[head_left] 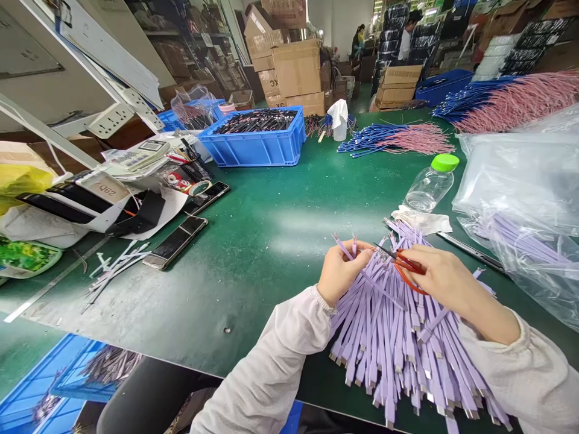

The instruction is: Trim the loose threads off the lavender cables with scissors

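Observation:
My left hand [340, 271] is closed around a couple of flat purple cables [344, 246], whose stripped wire ends stick up past the fingers. In my right hand [447, 278] is a pair of small scissors [407, 265] with red handles; the dark blades point left, close to my left fingertips. Below and between both hands spreads a large pile of purple cables [389, 343]. Their metal plugs lie toward me and their bare wire ends toward the far side. Whether the blades touch a wire is too small to tell.
Beyond the pile stand a clear bottle [429, 187] with a green cap and a white cloth [423, 221]. Plastic bags [520, 181] lie on the right. A blue crate [257, 147] and blue-and-pink wires [398, 138] sit farther back. Phones [178, 241] lie left.

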`<state>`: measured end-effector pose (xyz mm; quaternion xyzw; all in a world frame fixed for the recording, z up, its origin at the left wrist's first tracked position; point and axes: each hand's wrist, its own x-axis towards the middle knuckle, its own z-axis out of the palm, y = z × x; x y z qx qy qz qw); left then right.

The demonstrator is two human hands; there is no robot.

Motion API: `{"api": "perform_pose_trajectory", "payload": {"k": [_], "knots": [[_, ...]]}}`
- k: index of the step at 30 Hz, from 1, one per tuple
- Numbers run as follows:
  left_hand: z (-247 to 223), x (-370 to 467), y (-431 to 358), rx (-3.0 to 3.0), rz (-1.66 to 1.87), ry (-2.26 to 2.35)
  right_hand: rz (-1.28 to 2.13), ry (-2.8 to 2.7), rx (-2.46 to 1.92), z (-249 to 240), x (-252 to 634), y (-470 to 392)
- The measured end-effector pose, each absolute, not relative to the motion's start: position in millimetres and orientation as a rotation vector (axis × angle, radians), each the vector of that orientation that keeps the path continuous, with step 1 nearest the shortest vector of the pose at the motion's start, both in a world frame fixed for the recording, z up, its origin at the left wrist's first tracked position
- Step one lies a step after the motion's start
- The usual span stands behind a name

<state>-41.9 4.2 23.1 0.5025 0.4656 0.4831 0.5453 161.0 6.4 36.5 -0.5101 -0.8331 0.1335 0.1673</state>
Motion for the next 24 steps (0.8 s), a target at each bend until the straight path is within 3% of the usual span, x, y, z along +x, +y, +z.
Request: {"api": "perform_pose_trajectory", "payload": {"k": [18, 24], "knots": [[16.1, -41.8, 3.7, 1.342, 1.158, 1.148, 0.363, -2.402, -1.387, 37.1, 164.4, 7.2], [16.6, -41.0, 5.5, 1.198, 1.156, 1.027, 0.346, -2.130, -1.431, 40.0, 160.0, 6.7]]}}
